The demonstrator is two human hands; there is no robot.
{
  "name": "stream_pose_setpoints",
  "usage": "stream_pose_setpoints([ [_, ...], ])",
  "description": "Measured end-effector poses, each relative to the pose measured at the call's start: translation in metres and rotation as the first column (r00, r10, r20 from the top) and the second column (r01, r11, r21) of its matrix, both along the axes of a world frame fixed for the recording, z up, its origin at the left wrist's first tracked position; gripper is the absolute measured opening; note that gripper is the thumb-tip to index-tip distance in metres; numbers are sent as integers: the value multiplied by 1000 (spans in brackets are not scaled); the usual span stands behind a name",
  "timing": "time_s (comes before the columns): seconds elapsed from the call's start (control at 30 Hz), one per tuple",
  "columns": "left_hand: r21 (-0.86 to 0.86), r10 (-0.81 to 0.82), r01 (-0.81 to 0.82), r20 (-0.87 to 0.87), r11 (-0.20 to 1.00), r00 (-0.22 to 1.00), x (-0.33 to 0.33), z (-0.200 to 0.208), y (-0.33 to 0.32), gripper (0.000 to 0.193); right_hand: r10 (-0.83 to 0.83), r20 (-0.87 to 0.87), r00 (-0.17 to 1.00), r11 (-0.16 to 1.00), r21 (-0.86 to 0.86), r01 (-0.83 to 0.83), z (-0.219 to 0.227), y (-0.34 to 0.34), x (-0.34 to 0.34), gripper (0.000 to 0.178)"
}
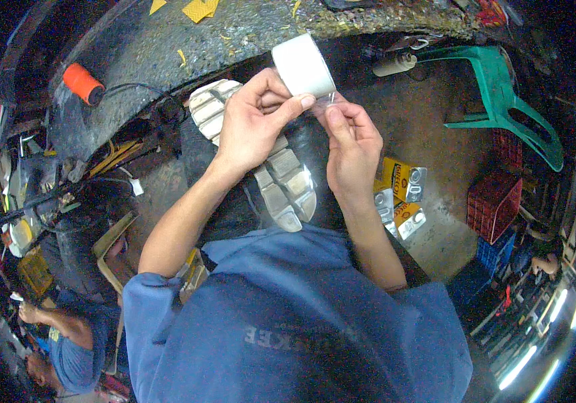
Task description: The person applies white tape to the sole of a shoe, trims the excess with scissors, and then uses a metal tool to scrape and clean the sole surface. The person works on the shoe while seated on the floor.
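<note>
My left hand (251,121) is closed on the lower end of a white roll (303,65), its thumb pressed along the edge. Close beside it, my right hand (354,138) pinches a thin, see-through strand or strip (331,99) that runs at the roll's lower edge. Whether it is thread or tape I cannot tell. Below my hands a light-coloured shoe sole (286,176) rests tread side up over my lap, and my left hand and wrist hide its middle.
An orange spool (83,84) stands on the worn workbench (133,50) ahead, among yellow scraps (199,9). To the right are a green plastic chair (496,87), yellow boxes (405,181) with cans on the floor, and a red crate (494,205). Another person (76,336) sits at lower left.
</note>
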State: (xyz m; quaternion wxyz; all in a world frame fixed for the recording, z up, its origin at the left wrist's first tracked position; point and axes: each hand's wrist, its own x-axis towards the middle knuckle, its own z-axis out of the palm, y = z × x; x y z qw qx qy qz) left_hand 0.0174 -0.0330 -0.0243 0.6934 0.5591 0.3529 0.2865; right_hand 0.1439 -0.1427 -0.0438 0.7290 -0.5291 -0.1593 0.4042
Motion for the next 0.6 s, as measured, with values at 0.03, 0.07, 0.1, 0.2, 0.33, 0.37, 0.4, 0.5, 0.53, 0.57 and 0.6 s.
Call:
stream_pose_setpoints([
  [0.03, -4, 3, -3, 5, 1000, 1000, 0, 0, 0, 22, 3, 24, 1000, 1000, 18, -3, 0, -1, 1, 11],
  [0.07, -20, 8, -8, 9, 1000, 1000, 0, 1, 0, 22, 15, 27, 1000, 999, 30, -16, 0, -2, 1, 11],
  [0.1, -36, 14, -14, 14, 999, 1000, 0, 1, 0, 22, 21, 29, 999, 998, 53, -23, 0, -2, 2, 10],
  [0.2, -48, 5, -6, -22, 999, 1000, 0, 2, 0, 22, 26, 2, 1000, 995, 93, -26, -2, -1, 5, 10],
  [0.33, -37, 36, -37, -26, 999, 999, 1, 3, -2, 22, -37, 53, 998, 999, 18, 36, -4, 3, 7, 14],
  [0.37, -58, 41, -42, -28, 997, 999, 1, 3, -3, 22, -42, 94, 995, 999, -27, 45, -4, 3, 7, 14],
  [0.4, -78, 46, -48, -30, 996, 999, 1, 2, -2, 22, -45, 135, 990, 996, -71, 55, -4, 4, 7, 15],
  [0.5, -92, 58, -61, -36, 994, 998, 0, 1, -1, 21, -46, 86, 995, 997, -65, 52, -2, 7, 3, 17],
  [0.53, -91, 59, -63, -38, 994, 998, 0, 1, -2, 21, -46, 40, 998, 998, -42, 48, -1, 7, 1, 18],
  [0.57, -91, 66, -67, -19, 994, 998, 1, 0, -3, 21, -87, -13, 996, 995, -47, 86, 0, 8, 0, 17],
  [0.6, -91, 73, -72, -1, 993, 997, 2, 0, -4, 21, -127, -67, 990, 991, -54, 124, 1, 8, -1, 17],
])
